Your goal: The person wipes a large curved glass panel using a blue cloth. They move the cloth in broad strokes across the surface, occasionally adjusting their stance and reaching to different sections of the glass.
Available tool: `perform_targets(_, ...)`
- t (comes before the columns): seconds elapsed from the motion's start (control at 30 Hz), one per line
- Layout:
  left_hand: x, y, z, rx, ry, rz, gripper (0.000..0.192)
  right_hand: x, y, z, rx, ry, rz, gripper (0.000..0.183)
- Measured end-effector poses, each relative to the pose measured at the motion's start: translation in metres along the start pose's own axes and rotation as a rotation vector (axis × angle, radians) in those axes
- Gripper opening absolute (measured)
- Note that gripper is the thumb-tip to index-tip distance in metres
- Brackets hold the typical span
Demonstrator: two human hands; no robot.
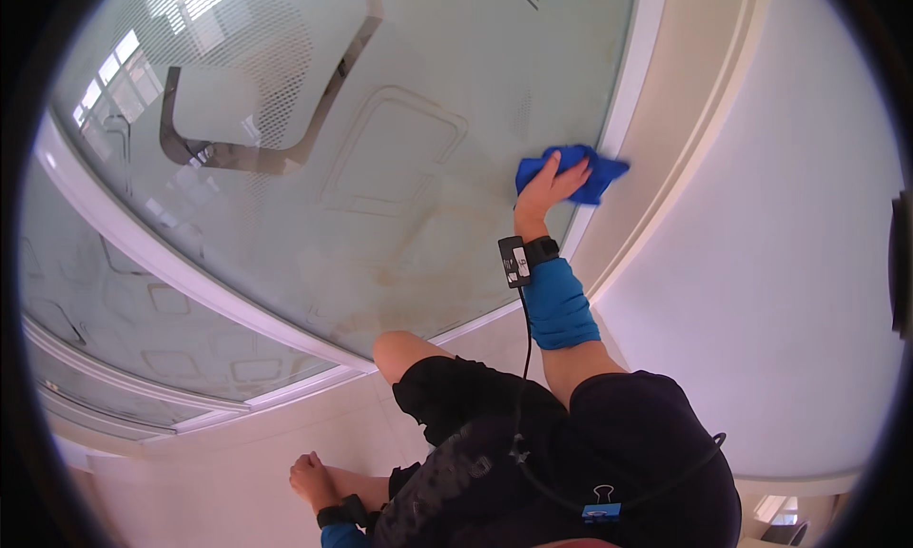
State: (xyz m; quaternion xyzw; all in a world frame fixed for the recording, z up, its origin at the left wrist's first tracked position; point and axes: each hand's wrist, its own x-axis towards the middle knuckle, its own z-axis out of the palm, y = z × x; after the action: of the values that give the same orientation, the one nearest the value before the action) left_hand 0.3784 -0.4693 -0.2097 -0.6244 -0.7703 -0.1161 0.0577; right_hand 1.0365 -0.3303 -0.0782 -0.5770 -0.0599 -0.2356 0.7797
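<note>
My right hand (549, 188) presses a blue cloth (599, 173) flat against a glass panel (485, 113). The cloth sits low on the right side of the panel and overlaps its white frame (628, 98). Part of the cloth lies hidden beneath my palm and fingers. Faint brownish smears show on the lower glass around printed rounded-square outlines. My left hand (312, 480) rests at my left knee with its fingers curled in, and nothing shows in it.
A beige trim (677, 163) and a white wall (770, 262) stand to the right. More framed glass panels (143, 284) continue at the left. Pale floor tiles (235, 477) lie below. A black cable (528, 327) runs from my right wrist device along my body.
</note>
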Motion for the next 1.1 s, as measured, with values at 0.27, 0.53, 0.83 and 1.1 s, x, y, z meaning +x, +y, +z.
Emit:
perform_targets(0.27,0.008,-0.011,0.005,-0.021,0.012,0.023,0.025,0.148,-0.17,0.06,-0.081,-0.04,-0.896,0.061)
perform_targets(0.53,0.019,-0.006,-0.007,-0.025,-0.014,0.047,0.026,0.263,-0.259,0.098,-0.3,0.048,-0.957,0.064)
perform_targets(0.83,0.02,-0.018,-0.002,-0.002,-0.012,0.031,0.024,0.133,-0.071,0.013,-0.388,-0.025,-0.787,0.056)
perform_targets(1.1,0.034,-0.033,0.001,-0.03,-0.011,0.06,0.027,-0.028,0.138,-0.041,-0.231,-0.224,0.159,0.071)
